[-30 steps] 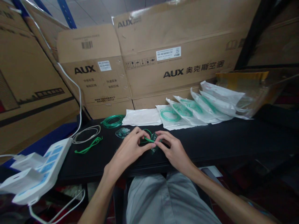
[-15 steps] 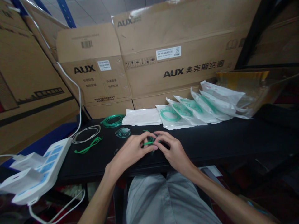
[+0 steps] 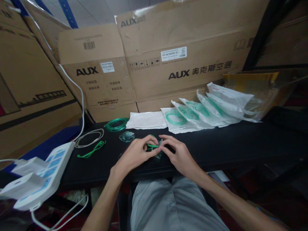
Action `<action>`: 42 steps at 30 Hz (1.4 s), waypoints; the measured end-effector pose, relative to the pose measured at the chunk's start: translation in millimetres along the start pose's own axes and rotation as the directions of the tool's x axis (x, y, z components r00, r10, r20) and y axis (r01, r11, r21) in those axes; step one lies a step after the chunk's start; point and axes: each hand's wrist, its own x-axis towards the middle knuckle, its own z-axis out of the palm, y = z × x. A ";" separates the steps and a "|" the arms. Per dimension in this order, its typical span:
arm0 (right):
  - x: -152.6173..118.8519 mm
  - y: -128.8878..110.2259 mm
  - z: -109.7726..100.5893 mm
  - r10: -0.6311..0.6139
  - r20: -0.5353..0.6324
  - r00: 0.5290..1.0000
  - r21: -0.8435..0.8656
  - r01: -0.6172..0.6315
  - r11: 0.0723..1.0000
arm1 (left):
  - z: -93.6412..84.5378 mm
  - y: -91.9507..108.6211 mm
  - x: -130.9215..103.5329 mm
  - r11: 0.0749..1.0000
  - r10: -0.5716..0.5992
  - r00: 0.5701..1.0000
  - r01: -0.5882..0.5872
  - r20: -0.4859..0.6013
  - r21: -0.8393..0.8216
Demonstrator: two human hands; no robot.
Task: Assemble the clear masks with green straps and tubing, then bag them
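Note:
Close to the table's front edge, my left hand [image 3: 141, 148] pinches a green elastic strap [image 3: 152, 146]. Facing it, my right hand [image 3: 176, 152] has its thumb and fingertips closed on a small clear green face mask [image 3: 158, 156], partly hidden by both hands. The fingertips of the two hands almost meet over the mask. Left of my hands, another clear green mask [image 3: 127, 136] lies on the black table [image 3: 231, 141]. Beyond it is a coil of green tubing [image 3: 116, 124]. A loose green strap [image 3: 92, 149] lies further left.
White and clear packets [image 3: 176, 120] with green tubing lean in a row at the back, beside a flat white packet [image 3: 146, 120]. Cardboard boxes [image 3: 154, 80] wall the rear. On the left are a white power strip [image 3: 51, 173] and a thin pale cable loop [image 3: 89, 138].
My fingers have shifted slightly around the strap and mask, and a little more of the mask shows below them. The things on the table stay where they were.

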 end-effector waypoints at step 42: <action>-2.8 3.2 -46.9 0.082 0.074 0.994 -0.126 -0.072 0.989 | -1.6 -5.6 0.1 0.995 -0.004 1.000 0.005 0.016 -0.100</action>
